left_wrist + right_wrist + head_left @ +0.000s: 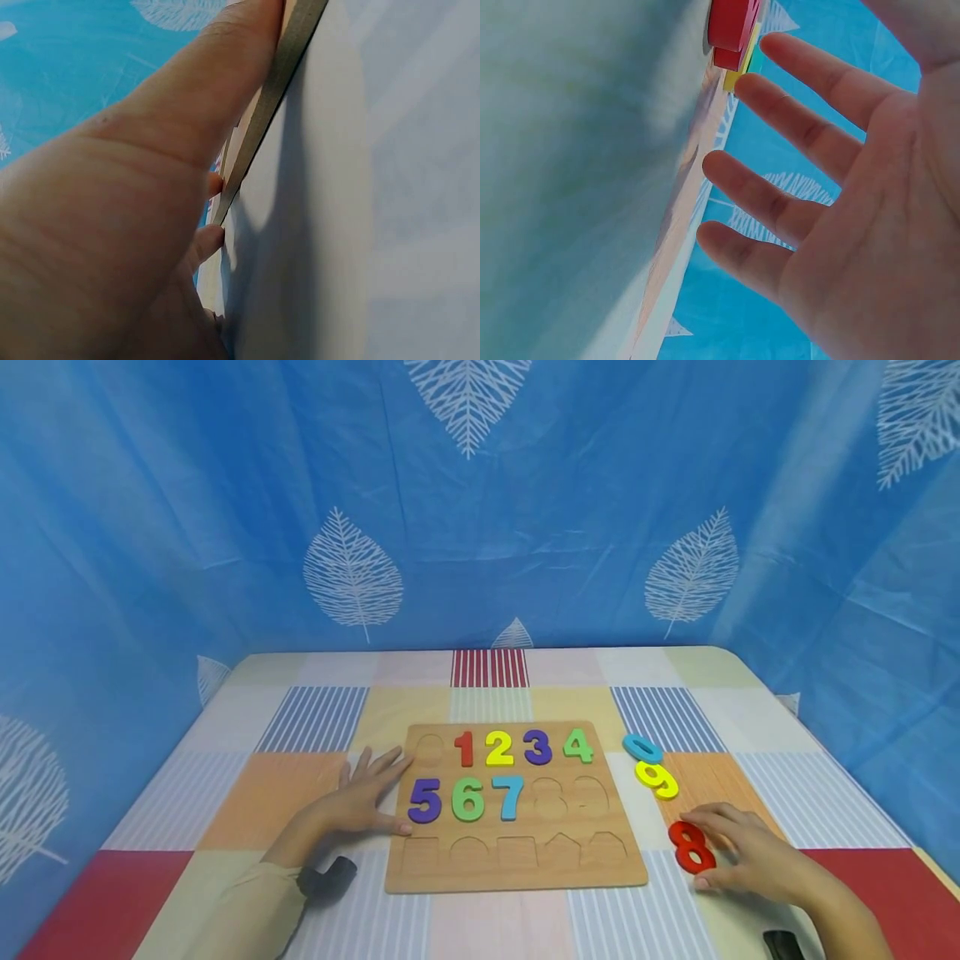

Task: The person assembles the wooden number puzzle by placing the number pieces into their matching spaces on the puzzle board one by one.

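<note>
A wooden number puzzle board (517, 881) lies flat on the table. Its top row holds a red 1 (464, 748), yellow 2 (498, 748), purple 3 (537, 747) and green 4 (578, 746). Below sit a purple 5 (425, 801), green 6 (467, 799) and blue 7 (508, 797). My left hand (360, 800) rests at the board's left edge, fingers spread, thumb on the board. On the right, my right hand (757, 853) is beside a red 8 (690, 847), thumb and fingers apart around its right side. In the right wrist view the fingers (810, 135) are spread, without a grip on it.
A yellow 9 (657, 780) and a blue 0 (642, 748) lie on the patchwork tablecloth (502, 918) right of the board, touching or nearly so. Vacant recesses show in the board, including a bottom row of shapes. A blue curtain (480, 527) with white leaves hangs behind.
</note>
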{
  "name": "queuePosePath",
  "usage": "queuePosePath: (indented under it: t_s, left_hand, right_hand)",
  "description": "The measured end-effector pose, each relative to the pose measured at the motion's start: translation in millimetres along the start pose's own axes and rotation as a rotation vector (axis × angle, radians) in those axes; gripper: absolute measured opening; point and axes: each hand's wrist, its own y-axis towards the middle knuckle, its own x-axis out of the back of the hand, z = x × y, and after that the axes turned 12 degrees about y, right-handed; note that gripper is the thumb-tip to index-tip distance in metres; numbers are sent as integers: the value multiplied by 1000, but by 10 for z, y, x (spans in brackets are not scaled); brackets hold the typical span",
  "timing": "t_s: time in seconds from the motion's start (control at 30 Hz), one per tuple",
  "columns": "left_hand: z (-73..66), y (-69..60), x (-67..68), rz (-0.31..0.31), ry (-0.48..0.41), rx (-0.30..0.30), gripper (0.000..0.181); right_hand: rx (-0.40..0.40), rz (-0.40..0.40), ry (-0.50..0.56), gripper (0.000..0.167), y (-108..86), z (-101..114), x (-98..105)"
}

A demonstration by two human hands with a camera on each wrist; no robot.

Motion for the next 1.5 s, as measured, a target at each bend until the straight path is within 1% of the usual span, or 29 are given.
queuePosePath:
  t_s: [0.13,0.27,0.37,0.53,0.67,0.8,0.9,0.93,1.03,1.17,1.23,1.3,1.5]
  left_hand:
    - [19,-5,-1,-4,-3,-2,106]
    - [32,-6,-2,0,-1,-1,106]
    - [39,-11,-2,2,-5,0,107]
    - [46,-18,-3,3,-7,3,107]
    - [43,-11,-7,10,4,12,107]
    - [36,-1,-4,11,15,20,106]
    - [32,4,7,15,14,23,106]
    - [30,4,13,18,14,24,107]
    - [32,4,25,20,9,20,107]
    - [41,8,24,17,0,2,106]
    - [46,9,21,16,-8,-6,106]
    - [47,11,18,19,-10,0,107]
    - [32,19,6,19,-5,9,107]
  right_hand:
    - [-3,32,5,74,20,-10,6]
    - [-33,70,17,73,46,-24,0]
    - [-44,74,1,73,76,-23,-8]
    - [-34,73,-45,70,133,16,-28]
    - [-45,85,-51,68,177,59,-28]
    - [-24,94,-70,67,220,91,-4]
    - [-8,84,-90,68,269,132,19]
    - [-2,80,-94,68,292,153,30]
    - [53,55,-112,67,380,232,65]
    - [144,14,-127,61,534,380,106]
    - [159,5,-123,60,619,481,116]
    - [177,0,-117,60,712,592,109]
    - [211,17,-100,60,938,891,51]
